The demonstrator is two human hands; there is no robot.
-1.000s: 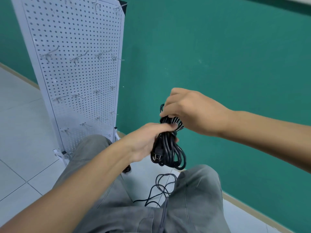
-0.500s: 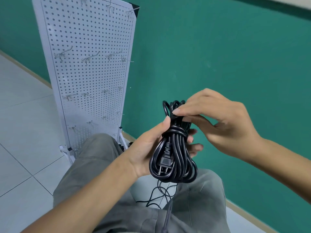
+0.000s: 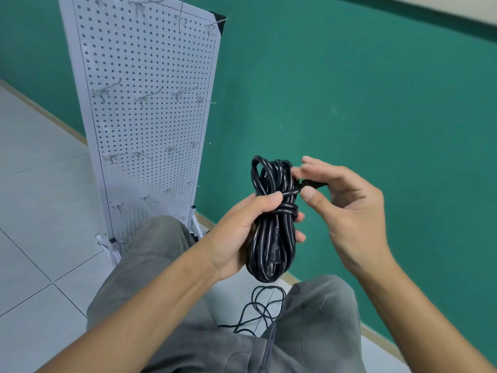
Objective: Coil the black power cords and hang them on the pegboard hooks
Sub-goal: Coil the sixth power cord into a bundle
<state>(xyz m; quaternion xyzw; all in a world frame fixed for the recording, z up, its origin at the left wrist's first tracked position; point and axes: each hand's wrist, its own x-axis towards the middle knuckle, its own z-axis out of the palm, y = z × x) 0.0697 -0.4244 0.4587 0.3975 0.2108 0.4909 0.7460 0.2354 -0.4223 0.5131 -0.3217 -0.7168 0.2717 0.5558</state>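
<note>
The coiled black power cord [image 3: 271, 224] is being held upright in front of the person, above the knees, between the pegboard and the green wall [image 3: 363, 103]. It is being gripped at its waist by the left hand [image 3: 242, 232], thumb laid across the front of the wraps, fingertips showing past the bundle's right side. The free end of the cord [image 3: 309, 184] is being pinched between thumb and fingers of the right hand [image 3: 347, 211], just beside the coil's upper loops and pulled to the right.

Appearance of the coil: long glossy black loops, several turns being bound crosswise round the middle, a plug [image 3: 274, 261] lying among the lower strands (prongs pointing down).

Surroundings: the white pegboard [image 3: 150, 117] is standing to the left, against the wall, on small feet; rows of bare metal hooks [image 3: 146, 96] are projecting from it. A second, loose black cord [image 3: 262, 305] is lying tangled on the tiled floor [image 3: 35, 184] between the grey trouser legs [image 3: 161, 265]. Nothing is standing between the coil and the board's hooks; the left knee is covering the board's lower right corner.

Against the frame half a second ago: the right hand is being drawn away to the right with the cord end, where it was resting over the top loops; the left grip is being kept as it was. The pegboard is appearing larger and further right (camera shift).
</note>
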